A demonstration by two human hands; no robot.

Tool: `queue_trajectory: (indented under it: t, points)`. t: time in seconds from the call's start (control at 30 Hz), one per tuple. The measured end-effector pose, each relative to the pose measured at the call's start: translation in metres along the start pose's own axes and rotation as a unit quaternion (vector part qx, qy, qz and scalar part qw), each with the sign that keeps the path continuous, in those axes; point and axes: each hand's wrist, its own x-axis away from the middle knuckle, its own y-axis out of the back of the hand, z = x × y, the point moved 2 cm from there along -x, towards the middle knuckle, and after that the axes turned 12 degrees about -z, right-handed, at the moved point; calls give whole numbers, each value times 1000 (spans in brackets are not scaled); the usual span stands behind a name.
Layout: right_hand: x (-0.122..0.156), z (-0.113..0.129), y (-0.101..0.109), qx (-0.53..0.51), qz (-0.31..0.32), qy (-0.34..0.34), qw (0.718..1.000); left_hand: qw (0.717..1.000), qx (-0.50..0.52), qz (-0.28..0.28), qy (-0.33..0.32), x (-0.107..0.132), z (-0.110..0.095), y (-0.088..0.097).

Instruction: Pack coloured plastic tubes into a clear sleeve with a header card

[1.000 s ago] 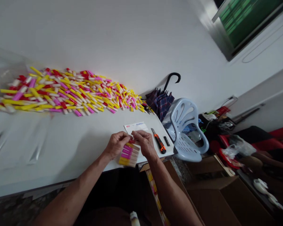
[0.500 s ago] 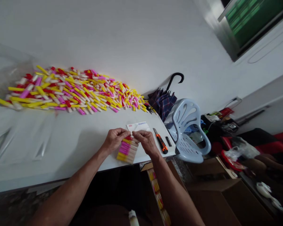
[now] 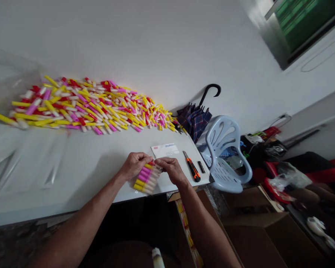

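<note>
Between my two hands hangs a clear plastic packet (image 3: 145, 180) with a row of yellow, pink, red and whitish tubes inside, just over the table's front edge. My left hand (image 3: 134, 165) pinches its top left corner between thumb and fingers. At the top right corner my right hand (image 3: 171, 169) pinches it too, fingertips close to the left ones. Right behind the hands lies a white printed card (image 3: 164, 150). An orange and black utility knife (image 3: 192, 167) rests to the right, beside a small black piece (image 3: 201, 166).
A long heap of coloured tubes (image 3: 100, 106) lies along the wall, with clear plastic bags (image 3: 25, 163) at left. A folded plaid umbrella (image 3: 195, 120) and a light blue chair (image 3: 226, 156) stand right. Below are cardboard boxes (image 3: 257, 230), one holding filled packets (image 3: 188, 230).
The packet has shifted slightly left and tilted, its lower end swinging left. Both hands keep their pinch on its top edge. The camera view has moved a little.
</note>
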Motion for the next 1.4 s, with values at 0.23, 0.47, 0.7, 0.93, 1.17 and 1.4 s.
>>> queue_trajectory:
  t: [0.23, 0.47, 0.7, 0.93, 1.17, 1.4]
  points:
    - [-1, -3, -3, 0, -24, 10, 1000, 994, 71, 56, 61, 4, -4, 3]
    - [-3, -18, -4, -59, 12, -49, 997, 992, 74, 45, 91, 2, 2, 9]
    - [-8, -34, -1, -90, 9, -69, 994, 982, 71, 99, 143, -1, 6, 19]
    - [-5, -30, 5, -45, 112, -24, 992, 980, 111, 82, 146, -3, 15, 18]
    - [1, -26, 13, -8, 188, 23, 982, 978, 100, 114, 140, 0, 12, 21]
    - [2, -21, 13, -9, 193, 54, 980, 960, 111, 174, 188, -1, 8, 27]
